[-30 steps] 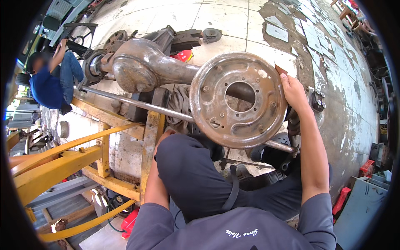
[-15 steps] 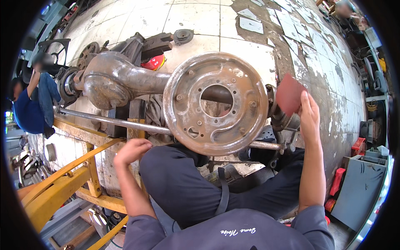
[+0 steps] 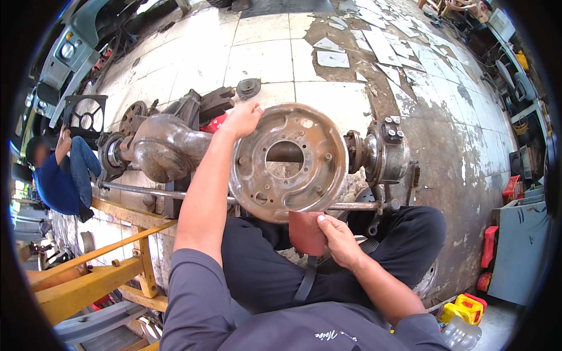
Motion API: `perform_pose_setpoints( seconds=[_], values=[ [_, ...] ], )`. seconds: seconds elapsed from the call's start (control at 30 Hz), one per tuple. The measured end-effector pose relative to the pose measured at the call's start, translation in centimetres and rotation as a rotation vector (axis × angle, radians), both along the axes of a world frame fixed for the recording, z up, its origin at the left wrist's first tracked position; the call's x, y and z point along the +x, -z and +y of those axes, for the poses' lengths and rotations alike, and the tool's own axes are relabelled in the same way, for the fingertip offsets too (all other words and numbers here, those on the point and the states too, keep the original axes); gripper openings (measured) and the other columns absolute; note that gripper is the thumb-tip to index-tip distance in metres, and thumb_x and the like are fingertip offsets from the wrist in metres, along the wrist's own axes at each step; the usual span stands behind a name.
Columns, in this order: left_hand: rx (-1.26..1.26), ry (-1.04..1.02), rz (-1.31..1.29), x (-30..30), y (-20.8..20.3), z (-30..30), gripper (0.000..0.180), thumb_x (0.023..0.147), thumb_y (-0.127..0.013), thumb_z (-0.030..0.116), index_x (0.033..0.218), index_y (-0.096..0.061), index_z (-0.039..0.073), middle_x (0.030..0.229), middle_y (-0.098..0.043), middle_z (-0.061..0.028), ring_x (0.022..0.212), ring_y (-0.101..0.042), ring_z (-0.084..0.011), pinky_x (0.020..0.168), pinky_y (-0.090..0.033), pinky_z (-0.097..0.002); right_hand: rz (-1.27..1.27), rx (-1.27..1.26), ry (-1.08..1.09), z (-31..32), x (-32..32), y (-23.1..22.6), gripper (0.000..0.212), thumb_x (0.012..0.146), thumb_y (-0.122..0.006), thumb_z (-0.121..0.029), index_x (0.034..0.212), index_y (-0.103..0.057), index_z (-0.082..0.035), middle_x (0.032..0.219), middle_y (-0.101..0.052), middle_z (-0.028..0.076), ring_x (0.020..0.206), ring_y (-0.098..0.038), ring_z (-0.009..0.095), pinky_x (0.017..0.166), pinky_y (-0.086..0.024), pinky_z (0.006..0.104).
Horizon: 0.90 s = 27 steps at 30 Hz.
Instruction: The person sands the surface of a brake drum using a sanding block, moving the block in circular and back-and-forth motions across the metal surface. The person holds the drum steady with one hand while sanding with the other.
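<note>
A round, rust-stained brake backing plate (image 3: 249, 175), with a large centre hole and small bolt holes, stands tilted in front of my lap. At its upper left rim is my left hand (image 3: 242, 120), fingers curled over the edge. My right hand (image 3: 341, 238) pinches a reddish-brown sheet of sandpaper (image 3: 307, 234) between thumb and fingers, at the plate's lower rim. Behind the plate lies a greasy vehicle axle housing (image 3: 161, 146), with a hub (image 3: 386, 153) at its right end. A long steel rod (image 3: 158, 190) passes low behind the plate.
A yellow metal frame (image 3: 93, 286) stands at my left. Farther left a person in blue (image 3: 58, 181) sits by the axle's end. Broken tiles (image 3: 332, 59) lie on the far floor. A grey cabinet (image 3: 518, 251) and a yellow container (image 3: 462, 309) are at the right.
My left hand has risen from beside my knee to the plate's upper left rim. My right hand has brought the sandpaper down from the plate's right side to its lower edge. The view has shifted.
</note>
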<state>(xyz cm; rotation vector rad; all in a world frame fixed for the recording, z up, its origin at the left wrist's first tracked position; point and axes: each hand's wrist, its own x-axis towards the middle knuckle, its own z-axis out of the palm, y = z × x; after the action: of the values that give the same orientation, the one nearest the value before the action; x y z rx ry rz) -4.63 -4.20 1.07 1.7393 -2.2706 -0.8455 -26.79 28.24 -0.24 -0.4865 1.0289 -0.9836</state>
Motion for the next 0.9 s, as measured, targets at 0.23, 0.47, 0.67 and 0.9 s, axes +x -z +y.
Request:
perform_pose_setpoints(
  seconds=[0.23,0.47,0.67,0.9],
  values=[
    [0.097,-0.122,0.12,-0.6,2.7,-0.1,0.045,0.103,-0.055,0.037,0.12,-0.067,-0.002,0.113,-0.07,-0.026,0.11,-0.066,-0.0371,0.097,-0.048,-0.0441,-0.022,0.086,0.055,-0.3,-0.7,-0.2,0.038,0.11,-0.05,-0.026,0.13,-0.062,0.003,0.124,-0.068,0.007,0.113,-0.061,0.011,0.1,-0.047,0.0286],
    [0.183,-0.282,0.324,1.9,2.5,1.4,0.045,0.103,-0.058,0.038,0.116,-0.067,-0.004,0.101,-0.072,-0.0179,0.096,-0.065,-0.0232,0.085,-0.05,-0.0392,0.04,0.055,0.141,-1.3,-2.4,-2.4,0.034,0.109,-0.05,-0.023,0.123,-0.066,0.004,0.113,-0.071,0.007,0.1,-0.066,0.01,0.09,-0.052,0.027],
    [0.097,-0.529,0.476,4.0,0.2,3.5,0.045,0.103,-0.059,0.037,0.115,-0.069,-0.005,0.097,-0.07,-0.0107,0.087,-0.061,-0.0174,0.08,-0.049,-0.0357,0.178,-0.057,0.141,-6.0,-4.8,-4.7,0.034,0.108,-0.051,-0.026,0.112,-0.069,0.002,0.1,-0.071,0.003,0.087,-0.063,0.008,0.078,-0.052,0.026],
    [0.1,-0.619,0.407,5.0,-0.8,7.6,0.055,0.103,-0.058,0.044,0.116,-0.07,-0.008,0.103,-0.073,-0.0136,0.092,-0.063,-0.0164,0.082,-0.05,-0.0345,0.357,-0.107,0.128,-14.8,-8.9,-4.8,0.035,0.106,-0.05,-0.025,0.114,-0.067,0.004,0.098,-0.07,0.008,0.084,-0.066,0.014,0.075,-0.054,0.0304]
  ],
)
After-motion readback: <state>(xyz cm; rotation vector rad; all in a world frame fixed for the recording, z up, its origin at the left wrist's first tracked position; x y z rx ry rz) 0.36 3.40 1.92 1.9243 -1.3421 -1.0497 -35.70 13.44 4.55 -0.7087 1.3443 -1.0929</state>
